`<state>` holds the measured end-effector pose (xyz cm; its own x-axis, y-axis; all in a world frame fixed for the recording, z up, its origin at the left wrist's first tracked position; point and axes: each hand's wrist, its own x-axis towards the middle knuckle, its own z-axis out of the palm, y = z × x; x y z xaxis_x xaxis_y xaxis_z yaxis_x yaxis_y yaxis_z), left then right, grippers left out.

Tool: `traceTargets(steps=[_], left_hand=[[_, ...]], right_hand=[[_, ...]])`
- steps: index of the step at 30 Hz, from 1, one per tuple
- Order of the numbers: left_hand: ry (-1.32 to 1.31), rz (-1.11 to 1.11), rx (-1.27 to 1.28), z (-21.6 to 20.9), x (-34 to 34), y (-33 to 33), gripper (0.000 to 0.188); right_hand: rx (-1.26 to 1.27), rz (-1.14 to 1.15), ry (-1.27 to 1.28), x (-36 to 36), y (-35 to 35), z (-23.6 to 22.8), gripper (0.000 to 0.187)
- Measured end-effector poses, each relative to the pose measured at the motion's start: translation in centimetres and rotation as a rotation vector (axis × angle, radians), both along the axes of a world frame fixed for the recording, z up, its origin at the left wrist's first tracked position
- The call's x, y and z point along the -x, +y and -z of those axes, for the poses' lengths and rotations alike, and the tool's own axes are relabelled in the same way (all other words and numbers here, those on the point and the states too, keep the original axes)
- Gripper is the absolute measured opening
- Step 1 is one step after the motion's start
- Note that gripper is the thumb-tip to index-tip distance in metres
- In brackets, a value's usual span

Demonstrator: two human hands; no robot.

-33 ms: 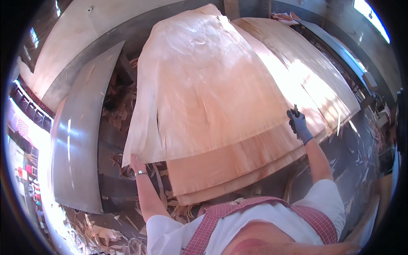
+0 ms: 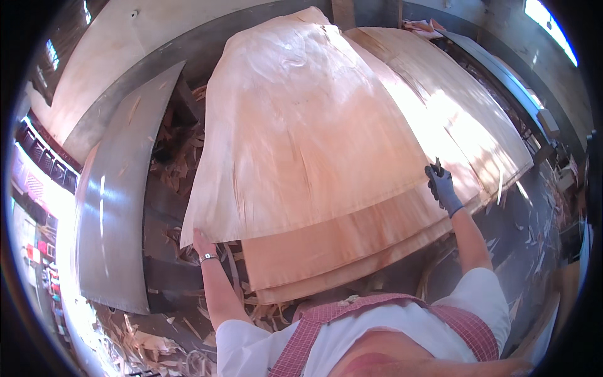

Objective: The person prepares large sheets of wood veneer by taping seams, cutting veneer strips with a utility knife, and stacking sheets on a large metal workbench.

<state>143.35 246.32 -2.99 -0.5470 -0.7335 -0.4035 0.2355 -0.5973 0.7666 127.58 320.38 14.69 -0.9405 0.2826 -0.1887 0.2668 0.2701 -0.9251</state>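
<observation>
A large, thin sheet of pale wood veneer (image 2: 314, 151) spreads before me, its surface rippled and its near-left part bearing a lengthwise split. My left hand (image 2: 203, 241), bare with a band at the wrist, pinches the sheet's near-left corner. At the near-right corner is my right hand (image 2: 443, 188) in a dark grey glove, closed round a small dark tool (image 2: 438, 163) whose tip sticks out above the fingers; its exact kind is unclear. Whether those fingers also grip the sheet is hidden. Under the sheet lie more veneer layers (image 2: 333, 250), their near edges showing.
On the left stands a long grey metal-looking panel (image 2: 119, 207). More veneer sheets (image 2: 440, 88), partly sunlit, lie at the right. Torn veneer scraps (image 2: 151, 342) litter the floor on both sides. A curved-looking wall (image 2: 157, 38) rises behind.
The veneer sheet has shifted very slightly and the split near its left side looks narrower. Both hands keep nearly the same places.
</observation>
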Motion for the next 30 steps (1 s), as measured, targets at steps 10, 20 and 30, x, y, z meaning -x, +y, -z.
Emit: traceTargets(steps=[10, 20, 30], left_hand=[[-0.121, -0.033, 0.028, 0.9, 1.0, 13.9, 0.044], [-0.170, -0.008, 0.024, 3.9, 0.4, 16.6, 0.029], [-0.482, -0.051, 0.089, 5.3, -3.5, 21.3, 0.041]], right_hand=[[-0.066, -0.025, 0.047, 6.7, 14.0, 3.3, 0.043], [-0.297, -0.033, 0.087, 7.8, 18.2, 7.6, 0.041], [-0.357, -0.004, 0.047, 4.6, 20.1, 12.8, 0.038]])
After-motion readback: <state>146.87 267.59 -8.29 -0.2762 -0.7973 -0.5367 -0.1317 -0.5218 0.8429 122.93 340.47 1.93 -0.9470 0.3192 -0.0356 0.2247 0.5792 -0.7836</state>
